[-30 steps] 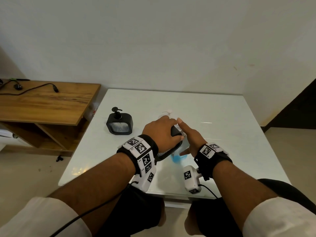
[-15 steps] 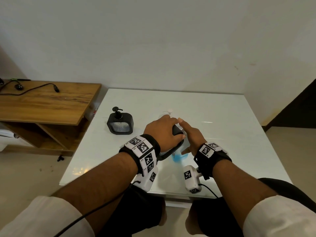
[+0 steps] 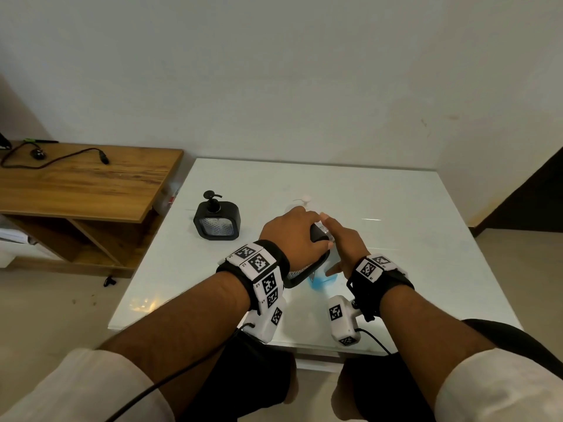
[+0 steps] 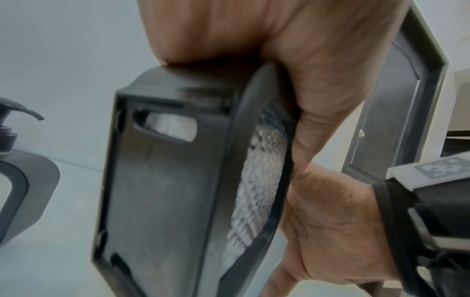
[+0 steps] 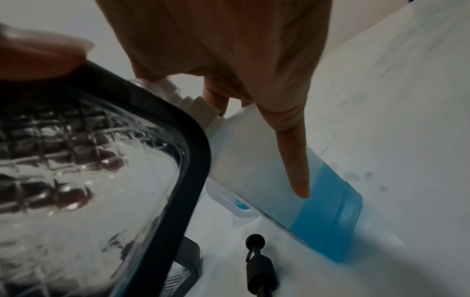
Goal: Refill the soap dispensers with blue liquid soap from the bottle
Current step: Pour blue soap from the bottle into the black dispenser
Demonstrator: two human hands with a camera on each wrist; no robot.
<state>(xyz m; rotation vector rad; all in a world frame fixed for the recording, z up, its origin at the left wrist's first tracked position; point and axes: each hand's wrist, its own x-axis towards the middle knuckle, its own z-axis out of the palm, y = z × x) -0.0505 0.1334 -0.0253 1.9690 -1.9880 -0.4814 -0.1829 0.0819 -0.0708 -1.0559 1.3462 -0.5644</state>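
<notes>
Over the last second almost nothing is changed. The tilted dispenser (image 3: 307,271) is kept gripped by the left hand (image 3: 294,236) at table centre. The bottle (image 5: 312,193), just at its 3 o'clock, is steadied by the right hand (image 3: 347,248), fingers spread. Pouring is probably not begun.

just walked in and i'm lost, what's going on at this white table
A person is refilling soap dispensers. Their left hand grips a black dispenser, tilted against the pump top of a translucent bottle with blue soap in its bottom part. The right hand is on that bottle, fingers over its pump top. A second black dispenser stands upright farther left on the table, pump on, untouched.
</notes>
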